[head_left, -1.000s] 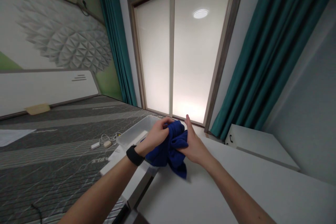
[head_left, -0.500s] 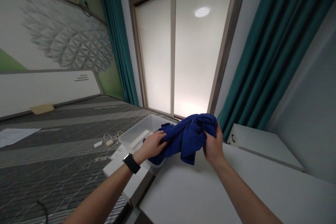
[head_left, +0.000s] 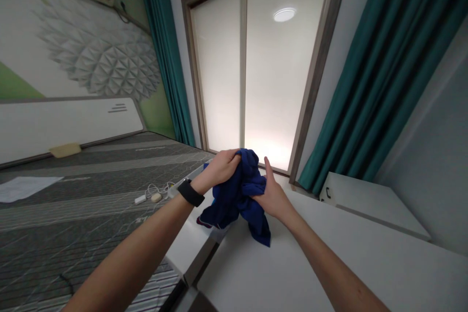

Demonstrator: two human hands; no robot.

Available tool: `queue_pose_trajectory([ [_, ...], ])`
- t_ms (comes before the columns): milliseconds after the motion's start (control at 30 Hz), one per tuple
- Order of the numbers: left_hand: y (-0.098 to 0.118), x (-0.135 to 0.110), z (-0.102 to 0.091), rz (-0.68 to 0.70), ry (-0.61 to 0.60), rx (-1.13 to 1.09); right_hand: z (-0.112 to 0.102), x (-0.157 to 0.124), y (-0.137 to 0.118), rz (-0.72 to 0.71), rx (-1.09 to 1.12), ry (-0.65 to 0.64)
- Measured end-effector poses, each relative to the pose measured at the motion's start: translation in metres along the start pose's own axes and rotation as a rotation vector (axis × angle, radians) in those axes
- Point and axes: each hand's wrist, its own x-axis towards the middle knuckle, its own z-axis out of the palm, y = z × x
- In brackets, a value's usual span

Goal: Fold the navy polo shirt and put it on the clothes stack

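A bunched dark blue cloth hangs between both hands above the near edge of a white tabletop. My left hand, with a black watch on its wrist, is closed over the top of the cloth. My right hand grips the cloth from the right side, with one finger pointing up. The lower tail of the cloth dangles down to the tabletop.
A bare grey patterned mattress lies to the left, with a white charger and cable and a sheet of paper on it. A white box stands at the right by teal curtains. A frosted sliding window is ahead.
The hands had spread the cloth out wide half a second ago; now they have come back together and bunched it. The clear plastic bin seen earlier is now hidden behind the hands.
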Motion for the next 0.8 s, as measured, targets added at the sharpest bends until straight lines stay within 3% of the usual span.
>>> queue_pose_trajectory([
  [67,-0.011,-0.007,0.007,-0.031,-0.063,-0.009,0.002,0.006,0.0,-0.05,0.021,-0.046],
  [100,-0.02,-0.011,0.009,-0.068,-0.038,0.008,-0.001,0.008,0.001,-0.07,0.023,-0.036],
  [267,-0.067,-0.022,-0.009,-0.259,0.258,-0.066,-0.047,0.008,0.023,-0.053,-0.004,0.261],
  [367,-0.077,-0.017,-0.025,-0.296,0.368,-0.109,-0.08,0.001,0.036,-0.063,-0.154,0.315],
  [500,-0.058,-0.006,-0.024,-0.303,0.409,-0.224,-0.096,-0.013,0.049,-0.022,-0.337,0.329],
  [700,-0.003,-0.002,0.015,-0.278,0.145,-0.45,-0.083,-0.037,0.055,0.022,-0.319,0.022],
  [800,0.02,-0.008,0.037,-0.341,-0.015,-0.751,-0.074,-0.057,0.039,-0.028,-0.271,-0.104],
])
